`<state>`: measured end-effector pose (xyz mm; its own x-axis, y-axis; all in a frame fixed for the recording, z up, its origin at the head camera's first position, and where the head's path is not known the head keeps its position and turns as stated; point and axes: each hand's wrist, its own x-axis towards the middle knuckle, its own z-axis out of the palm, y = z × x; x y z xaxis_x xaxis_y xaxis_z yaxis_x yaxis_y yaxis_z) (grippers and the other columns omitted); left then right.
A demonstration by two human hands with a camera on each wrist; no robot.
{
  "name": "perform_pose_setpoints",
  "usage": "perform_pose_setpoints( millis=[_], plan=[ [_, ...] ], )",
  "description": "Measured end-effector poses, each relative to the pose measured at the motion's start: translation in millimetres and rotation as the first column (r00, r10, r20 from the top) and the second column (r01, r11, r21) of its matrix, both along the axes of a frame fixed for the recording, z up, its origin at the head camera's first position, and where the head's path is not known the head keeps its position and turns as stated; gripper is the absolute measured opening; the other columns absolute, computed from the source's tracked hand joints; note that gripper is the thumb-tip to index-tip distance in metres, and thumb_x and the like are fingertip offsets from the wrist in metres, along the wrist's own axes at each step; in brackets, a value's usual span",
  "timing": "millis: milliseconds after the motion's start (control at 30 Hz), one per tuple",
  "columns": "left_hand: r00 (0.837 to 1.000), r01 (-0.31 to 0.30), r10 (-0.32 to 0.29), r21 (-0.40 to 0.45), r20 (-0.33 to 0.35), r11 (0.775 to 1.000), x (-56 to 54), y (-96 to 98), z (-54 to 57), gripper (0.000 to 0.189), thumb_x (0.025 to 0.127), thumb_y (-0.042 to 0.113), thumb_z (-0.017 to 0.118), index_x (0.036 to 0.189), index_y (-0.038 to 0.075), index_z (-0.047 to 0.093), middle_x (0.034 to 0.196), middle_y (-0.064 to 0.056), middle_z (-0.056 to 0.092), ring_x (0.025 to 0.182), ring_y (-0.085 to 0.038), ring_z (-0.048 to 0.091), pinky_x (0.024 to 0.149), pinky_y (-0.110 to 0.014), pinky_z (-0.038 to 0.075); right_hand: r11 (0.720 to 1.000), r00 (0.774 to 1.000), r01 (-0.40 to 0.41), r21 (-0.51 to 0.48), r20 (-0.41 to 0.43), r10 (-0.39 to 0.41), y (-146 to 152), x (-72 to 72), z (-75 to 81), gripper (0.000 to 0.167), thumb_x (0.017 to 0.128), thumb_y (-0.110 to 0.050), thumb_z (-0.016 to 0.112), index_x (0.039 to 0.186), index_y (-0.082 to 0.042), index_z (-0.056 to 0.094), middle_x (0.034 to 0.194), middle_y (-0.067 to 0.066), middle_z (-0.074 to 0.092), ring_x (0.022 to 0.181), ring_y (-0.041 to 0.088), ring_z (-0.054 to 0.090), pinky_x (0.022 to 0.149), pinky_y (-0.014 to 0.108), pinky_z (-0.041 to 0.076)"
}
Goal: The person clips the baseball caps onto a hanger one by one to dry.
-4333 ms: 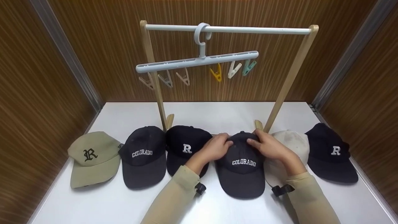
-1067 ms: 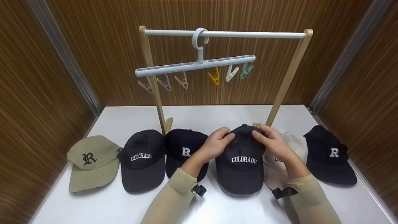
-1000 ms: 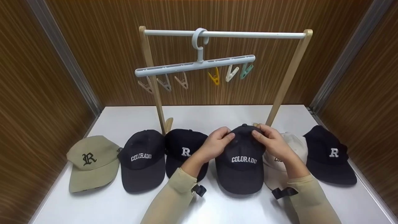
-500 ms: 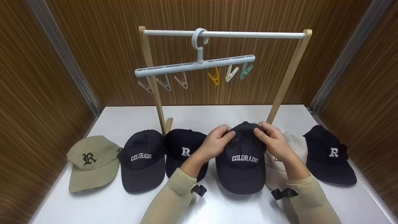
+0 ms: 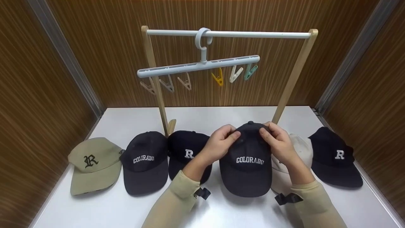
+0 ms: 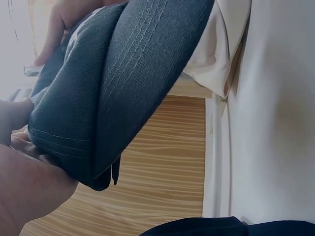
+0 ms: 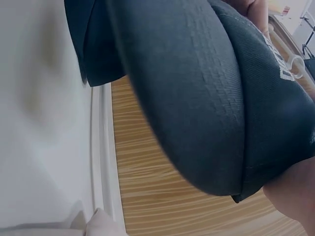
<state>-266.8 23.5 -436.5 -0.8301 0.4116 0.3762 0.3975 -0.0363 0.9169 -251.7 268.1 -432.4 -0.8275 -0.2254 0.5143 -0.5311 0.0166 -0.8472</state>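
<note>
Both hands hold a dark grey baseball cap (image 5: pixel 246 177) with white COLORADO lettering, its brim toward me. My left hand (image 5: pixel 218 145) grips the left side of the crown, thumb on the front. On the other side my right hand (image 5: pixel 281 146) pinches the crown with its thumb in front and fingers behind. The wrist views show the cap's brim (image 6: pixel 152 64) raised off the white table, with wood panel visible beyond it. In the right wrist view the right hand (image 7: pixel 295 191) is at the crown's lower edge. The fingers behind the cap are hidden.
Flanking caps are olive (image 5: pixel 95 164), dark grey COLORADO (image 5: pixel 146 164), navy R (image 5: pixel 190 142), off-white (image 5: pixel 300 148) and another navy R (image 5: pixel 335 158). Behind stands a wooden rack (image 5: pixel 294 76) carrying a pale blue hanger (image 5: pixel 202 66) with several clips, including a yellow clip (image 5: pixel 218 77). Wood-panel walls enclose the table.
Over the last seconds both hands have raised the grey cap from its place in the row. Lately its crown has moved slightly up and right. The other caps stay put.
</note>
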Motion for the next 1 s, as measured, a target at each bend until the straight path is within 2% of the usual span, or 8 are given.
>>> perform_pose_setpoints(
  millis=[267, 567, 833, 1000],
  plan=[
    [1.0, 0.002, -0.002, 0.032, -0.003, 0.999, 3.9, -0.2, 4.9, 0.021, 0.114, 0.015, 0.064, 0.103, -0.003, 0.068, 0.09, 0.004, 0.061, 0.087, -0.011, 0.058, 0.081, -0.027, 0.048, 1.0, 1.0, -0.006, -0.014, -0.024, 0.006, -2.1, 5.1, 4.4, 0.021, 0.114, 0.001, 0.055, 0.102, 0.019, 0.055, 0.085, -0.003, 0.061, 0.073, 0.008, 0.059, 0.061, 0.022, 0.05],
    [0.999, 0.009, -0.006, 0.044, -0.052, 0.999, 10.0, -1.5, 11.8, 0.021, 0.114, 0.013, 0.064, 0.103, -0.005, 0.068, 0.089, 0.006, 0.061, 0.085, -0.008, 0.058, 0.081, -0.027, 0.049, 0.999, 0.998, -0.012, -0.035, -0.065, 0.01, -5.1, 11.9, 11.3, 0.022, 0.114, 0.001, 0.055, 0.104, 0.02, 0.057, 0.088, -0.001, 0.065, 0.074, 0.009, 0.062, 0.062, 0.022, 0.052],
    [0.997, 0.031, -0.028, 0.039, -0.066, 0.999, 13.2, -3.5, 16.6, 0.02, 0.115, 0.014, 0.062, 0.105, -0.002, 0.068, 0.091, 0.005, 0.061, 0.085, -0.011, 0.058, 0.079, -0.028, 0.049, 0.995, 0.994, -0.058, -0.082, -0.094, 0.05, -7.4, 16.7, 15.9, 0.021, 0.114, 0.004, 0.053, 0.104, 0.022, 0.056, 0.088, 0.0, 0.066, 0.072, 0.009, 0.063, 0.062, 0.022, 0.052],
    [0.996, 0.036, -0.033, 0.043, -0.078, 0.998, 13.9, -3.6, 17.5, 0.02, 0.115, 0.014, 0.062, 0.104, -0.002, 0.068, 0.09, 0.005, 0.061, 0.085, -0.011, 0.058, 0.079, -0.028, 0.049, 0.995, 0.993, -0.054, -0.082, -0.109, 0.045, -7.9, 19.1, 17.7, 0.02, 0.114, 0.005, 0.054, 0.104, 0.022, 0.056, 0.089, 0.0, 0.067, 0.073, 0.009, 0.062, 0.062, 0.022, 0.053]
  ],
)
